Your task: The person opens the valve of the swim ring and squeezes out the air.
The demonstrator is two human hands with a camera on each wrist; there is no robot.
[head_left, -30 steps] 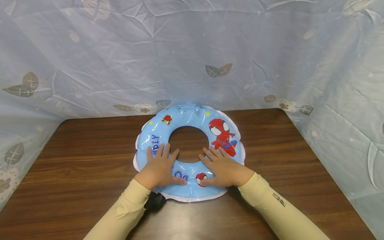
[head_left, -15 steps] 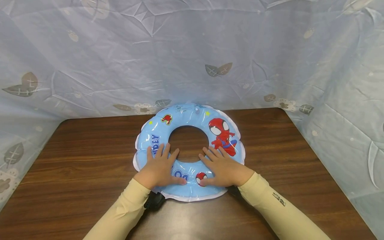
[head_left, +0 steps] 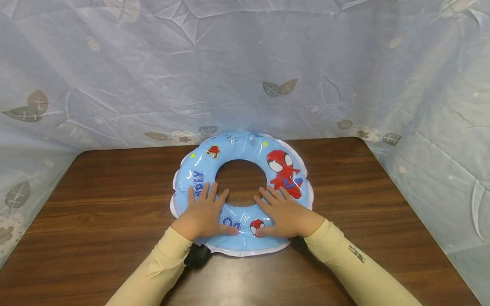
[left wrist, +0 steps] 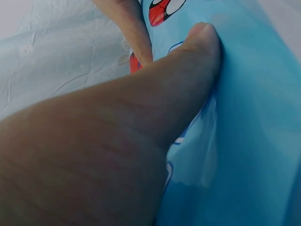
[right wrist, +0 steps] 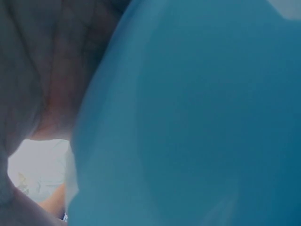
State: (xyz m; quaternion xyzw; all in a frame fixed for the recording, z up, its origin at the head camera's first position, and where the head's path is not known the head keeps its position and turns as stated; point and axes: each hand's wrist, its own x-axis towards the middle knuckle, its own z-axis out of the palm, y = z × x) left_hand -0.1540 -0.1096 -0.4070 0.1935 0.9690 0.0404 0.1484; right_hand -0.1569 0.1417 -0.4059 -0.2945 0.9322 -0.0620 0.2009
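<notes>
A light blue inflatable swim ring (head_left: 245, 244) with red cartoon figures, blue lettering and a pale rim lies flat on the wooden table. On its near left part rests my left hand (head_left: 204, 216), fingers spread and straight, thumb pointing inward. My right hand (head_left: 285, 214) lies the same way on the near right part, just below the large red figure. The left wrist view has the left thumb (left wrist: 193, 52) against the blue plastic. In the right wrist view the ring's blue side (right wrist: 188, 117) fills most of the picture, beside the shaded right hand (right wrist: 37, 70).
The brown wooden table (head_left: 95, 204) extends to both sides of the ring. Behind it and along the sides hangs a grey-blue cloth (head_left: 237, 63) with leaf prints. A black strap-like object (head_left: 197, 256) sits under the left wrist. Pale yellow sleeves (head_left: 348, 259) cover both forearms.
</notes>
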